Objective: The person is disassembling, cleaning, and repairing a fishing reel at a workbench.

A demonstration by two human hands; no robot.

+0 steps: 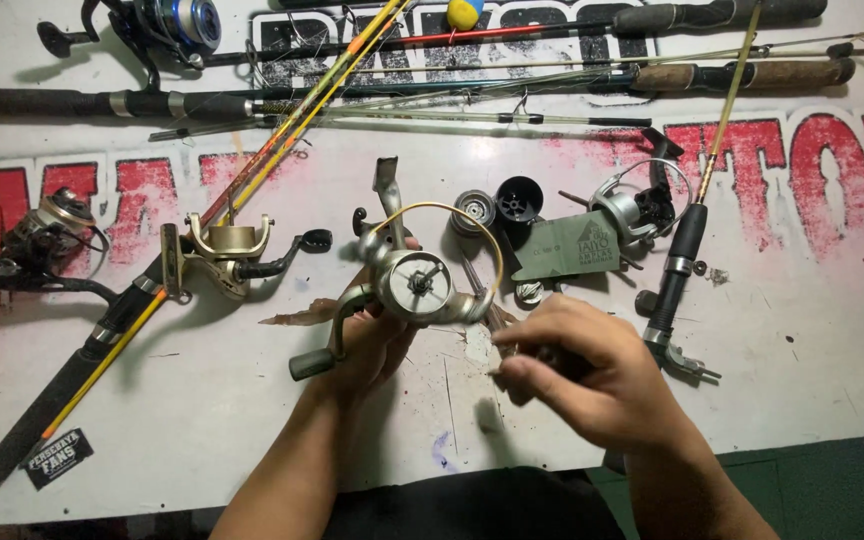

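**Spinning reel held up, spool removed, tool at its rotor**

At the far left a dark spinning reel (32, 235) lies on its side on the white painted board (252, 420), still mounted on a black-gripped rod (62, 395) that runs down toward the near edge. Just right of it a gold reel body (227, 250) lies with its spool off, parked near the work.

In the middle, the left hand (367, 345) grips a silver spinning reel (412, 285) from below, lifting it off the board and tilting its bare rotor face toward the camera, apparently so the shaft is easy to see and reach. Its bail wire arches above; the crank knob hangs at lower left.

The right hand (582, 375) is pinched closed around a thin tool (482, 300), probably a screwdriver or pliers, whose tip meets the reel's right edge.

Behind lie a silver spool (472, 210) and a black spool (519, 198), a grey-green packet (572, 248), and another silver reel (632, 210) beside a black rod handle (677, 270). More rods (452, 75) lie across the far edge, out of the way.
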